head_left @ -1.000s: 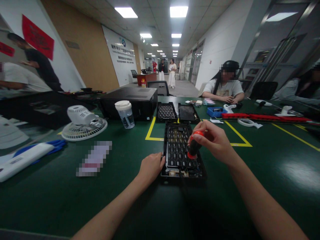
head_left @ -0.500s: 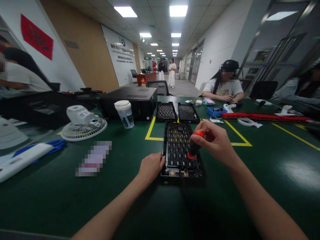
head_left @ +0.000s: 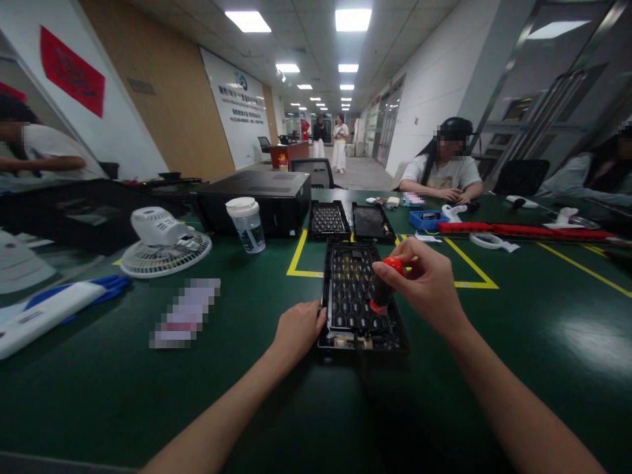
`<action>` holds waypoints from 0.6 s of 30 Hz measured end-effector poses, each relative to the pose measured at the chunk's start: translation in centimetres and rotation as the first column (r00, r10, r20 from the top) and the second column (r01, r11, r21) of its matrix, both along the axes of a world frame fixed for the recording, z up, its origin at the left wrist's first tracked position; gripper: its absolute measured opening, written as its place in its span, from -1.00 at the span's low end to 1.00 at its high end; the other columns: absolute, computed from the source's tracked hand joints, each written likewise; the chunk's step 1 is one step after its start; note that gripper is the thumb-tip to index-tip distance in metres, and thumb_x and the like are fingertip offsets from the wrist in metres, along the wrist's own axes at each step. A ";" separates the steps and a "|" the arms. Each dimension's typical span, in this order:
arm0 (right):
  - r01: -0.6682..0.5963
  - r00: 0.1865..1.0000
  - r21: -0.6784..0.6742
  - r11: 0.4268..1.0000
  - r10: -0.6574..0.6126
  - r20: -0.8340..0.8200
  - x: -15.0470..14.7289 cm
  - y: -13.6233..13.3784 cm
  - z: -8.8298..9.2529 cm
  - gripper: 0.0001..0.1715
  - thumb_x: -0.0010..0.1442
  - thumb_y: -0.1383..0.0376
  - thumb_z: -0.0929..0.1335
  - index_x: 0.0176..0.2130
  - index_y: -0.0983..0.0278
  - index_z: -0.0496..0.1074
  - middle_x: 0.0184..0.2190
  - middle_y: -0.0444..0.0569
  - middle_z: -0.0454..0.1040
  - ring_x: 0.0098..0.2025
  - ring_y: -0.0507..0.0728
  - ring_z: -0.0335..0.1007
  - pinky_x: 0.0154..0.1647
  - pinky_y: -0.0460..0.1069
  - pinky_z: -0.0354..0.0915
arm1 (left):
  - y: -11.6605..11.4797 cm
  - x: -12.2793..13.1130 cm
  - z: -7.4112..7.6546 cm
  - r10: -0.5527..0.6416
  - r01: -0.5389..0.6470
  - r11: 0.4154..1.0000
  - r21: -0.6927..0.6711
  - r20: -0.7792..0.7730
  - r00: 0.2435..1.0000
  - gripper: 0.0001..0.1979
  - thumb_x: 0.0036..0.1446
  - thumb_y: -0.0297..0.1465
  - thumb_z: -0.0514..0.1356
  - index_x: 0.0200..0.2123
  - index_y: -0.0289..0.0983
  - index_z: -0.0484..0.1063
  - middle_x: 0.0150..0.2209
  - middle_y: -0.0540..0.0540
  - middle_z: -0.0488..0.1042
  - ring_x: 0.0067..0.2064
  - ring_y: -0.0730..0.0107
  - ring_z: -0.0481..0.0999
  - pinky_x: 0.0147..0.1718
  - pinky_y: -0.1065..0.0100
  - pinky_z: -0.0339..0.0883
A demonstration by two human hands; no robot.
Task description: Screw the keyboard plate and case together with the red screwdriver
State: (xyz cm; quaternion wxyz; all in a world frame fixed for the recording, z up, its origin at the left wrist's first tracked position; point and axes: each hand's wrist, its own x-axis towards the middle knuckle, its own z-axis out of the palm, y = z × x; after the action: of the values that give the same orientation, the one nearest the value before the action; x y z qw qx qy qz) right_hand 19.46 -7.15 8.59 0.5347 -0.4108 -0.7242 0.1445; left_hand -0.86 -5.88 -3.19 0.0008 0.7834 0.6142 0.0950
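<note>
In front of me a black open case (head_left: 348, 296) lies on the green table, with rows of dark hexagon-like cells inside and small parts and wires at its near end. My left hand (head_left: 299, 329) grips the case's left edge, fingers pressed together against the wall. With thumb and fingertips, my right hand (head_left: 424, 276) pinches the red top of a short screwdriver (head_left: 382, 289) with a black and red handle. The screwdriver stands nearly upright, slightly tilted, over the right part of the case. Its tip is hidden.
Two black trays (head_left: 372, 222) lie beyond the case, near yellow tape lines (head_left: 478, 286). To the left are a lidded cup (head_left: 247, 227), a white fan (head_left: 165, 247), a large black box (head_left: 257, 191) and a white device (head_left: 54, 316). A co-worker (head_left: 444, 171) sits across the table.
My right fingers have shifted slightly round the screwdriver's top, showing more of the red. The left hand and case stay put. A person at the far left has moved.
</note>
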 end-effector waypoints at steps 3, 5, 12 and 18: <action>0.046 0.999 0.015 0.999 -0.046 -0.004 -0.1 0.0 -0.2 -0.65 -0.05 0.21 0.43 -0.54 0.29 0.19 -0.56 -0.17 0.24 -0.60 -0.05 0.18 -0.69 -0.16 0.22 | 0.0 0.0 0.0 0.002 -0.002 1.000 -0.004 0.002 1.000 -0.63 0.22 -0.20 -0.18 -0.22 -0.22 0.36 -0.30 -0.09 0.50 -0.26 0.32 0.48 -0.34 0.37 0.29; 0.074 0.997 0.028 0.997 -0.074 -0.005 -0.2 0.1 -0.4 -0.65 -0.06 0.21 0.44 -0.54 0.29 0.19 -0.56 -0.17 0.25 -0.60 -0.06 0.18 -0.69 -0.16 0.20 | 0.0 0.0 0.1 0.009 -0.009 1.000 -0.015 0.000 1.000 -0.62 0.21 -0.19 -0.18 -0.21 -0.21 0.36 -0.30 -0.09 0.50 -0.26 0.32 0.48 -0.34 0.36 0.29; 0.108 0.992 0.086 0.990 -0.102 -0.068 -0.7 0.2 -0.7 -0.63 -0.11 0.26 0.46 -0.56 0.29 0.18 -0.56 -0.17 0.30 -0.60 -0.05 0.23 -0.69 -0.16 0.20 | 0.0 -0.1 0.1 0.011 -0.011 1.000 -0.028 0.001 1.000 -0.62 0.22 -0.20 -0.18 -0.22 -0.22 0.37 -0.29 -0.10 0.50 -0.25 0.32 0.48 -0.33 0.37 0.29; 0.127 0.988 0.077 0.989 -0.119 -0.103 -0.9 0.1 -0.9 -0.64 -0.10 0.29 0.45 -0.54 0.28 0.16 -0.54 -0.15 0.36 -0.60 -0.03 0.27 -0.69 -0.15 0.20 | 0.0 -0.1 0.1 0.000 0.000 1.000 -0.023 0.011 1.000 -0.62 0.22 -0.21 -0.18 -0.22 -0.22 0.37 -0.29 -0.10 0.50 -0.25 0.33 0.48 -0.32 0.38 0.28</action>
State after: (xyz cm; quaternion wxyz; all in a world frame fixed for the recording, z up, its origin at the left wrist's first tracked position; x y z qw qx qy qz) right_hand 18.53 -7.08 7.70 0.5943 -0.4243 -0.6757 0.1007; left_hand -0.99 -5.90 -3.07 0.0129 0.7829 0.6151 0.0922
